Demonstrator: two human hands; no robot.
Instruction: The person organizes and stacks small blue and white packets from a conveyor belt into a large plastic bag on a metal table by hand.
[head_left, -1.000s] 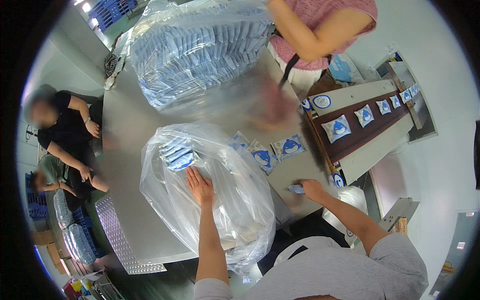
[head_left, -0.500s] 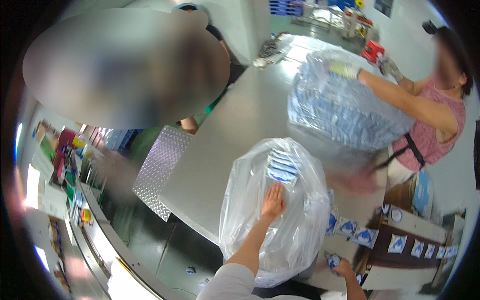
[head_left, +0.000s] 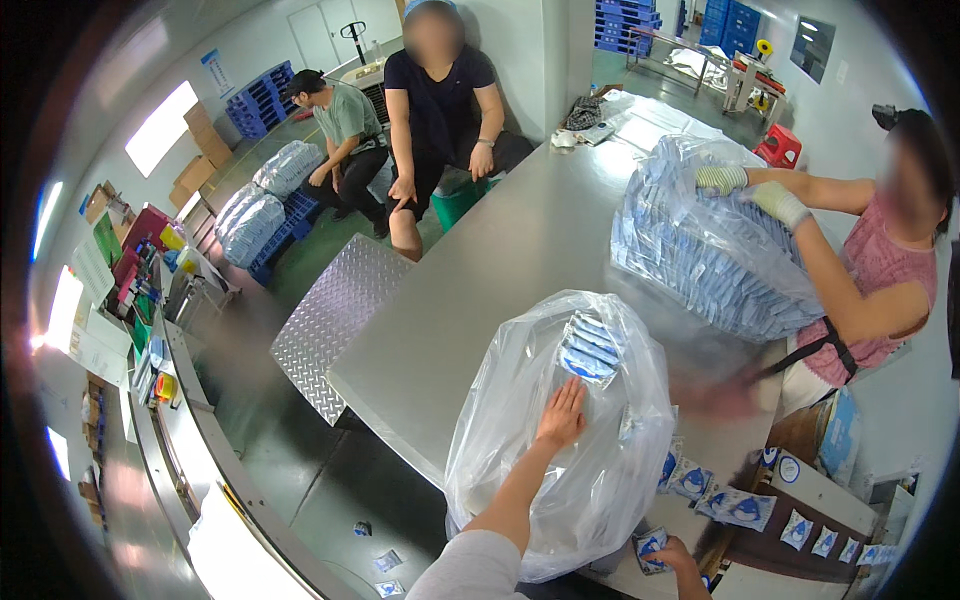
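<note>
A large clear plastic bag [head_left: 500, 440] lies spread on the metal table, its mouth toward me. Inside it, a short row of overlapping blue-and-white packets [head_left: 590, 350] rests at the far end. My left hand [head_left: 565, 412] reaches into the bag, fingers stretched out flat, the tips at the near end of that row. Low at the right, my right hand [head_left: 675, 560] grips a blue-and-white packet [head_left: 652, 550] by its edge. Further loose packets [head_left: 690, 480] lie between the bag and a brown conveyor belt [head_left: 790, 500], which carries several more in a line.
Across the metal table [head_left: 440, 290], a co-worker in gloves handles a big bag full of packets [head_left: 700, 240]. A diamond-plate step [head_left: 335, 310] adjoins the table's left side. Two people sit beyond it, near filled bags on blue pallets [head_left: 290, 230]. Stray packets [head_left: 388, 562] lie on the floor.
My view has shifted slightly. My right hand has moved a little lower with its packet; my left stays by the row. The co-worker's raised glove has come down to the full bag.
</note>
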